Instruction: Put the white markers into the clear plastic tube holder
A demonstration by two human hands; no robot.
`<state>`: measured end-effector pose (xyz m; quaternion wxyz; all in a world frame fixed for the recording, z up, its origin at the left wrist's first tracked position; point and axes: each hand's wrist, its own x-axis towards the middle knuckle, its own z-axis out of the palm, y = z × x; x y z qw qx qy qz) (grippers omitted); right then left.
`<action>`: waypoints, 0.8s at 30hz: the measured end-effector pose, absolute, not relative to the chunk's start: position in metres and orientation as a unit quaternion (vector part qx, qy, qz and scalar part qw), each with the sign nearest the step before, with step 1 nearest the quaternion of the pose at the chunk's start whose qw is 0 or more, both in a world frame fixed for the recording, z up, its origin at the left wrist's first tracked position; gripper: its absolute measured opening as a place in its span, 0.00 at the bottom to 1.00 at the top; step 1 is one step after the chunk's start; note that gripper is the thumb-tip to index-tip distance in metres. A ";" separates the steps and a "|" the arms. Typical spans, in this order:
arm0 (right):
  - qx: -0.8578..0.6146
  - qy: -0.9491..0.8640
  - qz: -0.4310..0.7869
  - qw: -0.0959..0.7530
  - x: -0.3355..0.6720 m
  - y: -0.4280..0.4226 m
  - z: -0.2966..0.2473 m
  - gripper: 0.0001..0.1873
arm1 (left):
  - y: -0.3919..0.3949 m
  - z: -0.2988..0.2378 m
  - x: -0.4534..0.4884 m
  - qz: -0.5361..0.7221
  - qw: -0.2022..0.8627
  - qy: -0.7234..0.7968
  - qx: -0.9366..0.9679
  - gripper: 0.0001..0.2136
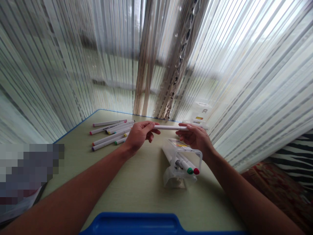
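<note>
Both of my hands hold one white marker (168, 127) level above the table. My left hand (139, 134) pinches its left end with closed fingers, and my right hand (195, 137) grips its right end. Below the right hand lies a clear plastic marker case (182, 162) on its side, with two markers poking out, one green-capped and one red-capped. Several more white markers (111, 133) with coloured caps lie loose on the table left of my left hand.
The pale green table (137, 186) has a blue edge and sits against striped sheer curtains. A blue plastic tray rim (137, 223) shows at the near edge. A clear lid or box (199, 120) rests at the back right. Papers lie at the left edge.
</note>
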<state>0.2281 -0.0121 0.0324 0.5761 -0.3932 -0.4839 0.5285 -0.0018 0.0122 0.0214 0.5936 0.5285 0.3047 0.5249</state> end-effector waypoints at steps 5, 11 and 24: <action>-0.395 -0.485 0.528 0.575 0.228 -0.012 0.031 0.15 | 0.012 0.022 -0.002 0.525 0.596 0.307 0.525 0.13; -0.389 -0.488 0.532 0.573 0.229 -0.011 0.031 0.15 | 0.012 0.022 -0.003 0.521 0.605 0.306 0.519 0.13; -0.397 -0.504 0.512 0.571 0.229 -0.013 0.031 0.14 | 0.011 0.022 -0.003 0.528 0.557 0.315 0.559 0.13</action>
